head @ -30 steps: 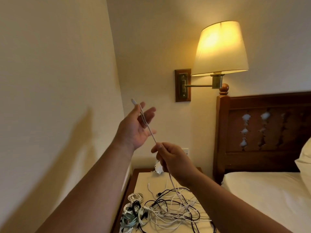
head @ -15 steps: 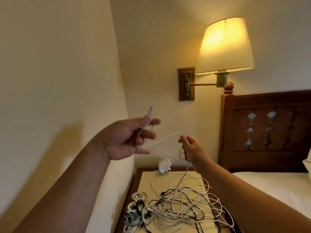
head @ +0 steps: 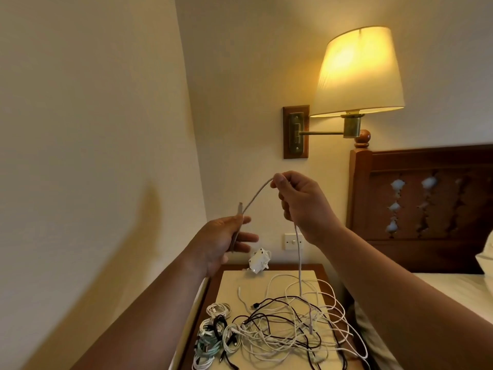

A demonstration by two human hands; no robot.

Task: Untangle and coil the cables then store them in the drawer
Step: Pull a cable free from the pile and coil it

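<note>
Both hands are raised above the nightstand (head: pixel 210 289) with one white cable (head: pixel 256 194) between them. My left hand (head: pixel 224 244) pinches this cable just below its plug, which stands up past the thumb while the other fingers spread loosely; I judge this fixes the anchor end for a coil. My right hand (head: pixel 304 206), higher and to the right, pinches the same cable between thumb and forefinger at the top of an arch, so the span between the hands can form a first loop. From the right hand the cable hangs straight down into the loose tangle (head: pixel 288 324) of white and black cables on the nightstand, where its lower length seems not yet free. Finished coils (head: pixel 216 335) lie at the tangle's left edge. A white adapter (head: pixel 257 261) rests at the rear. The drawer is not in view.
</note>
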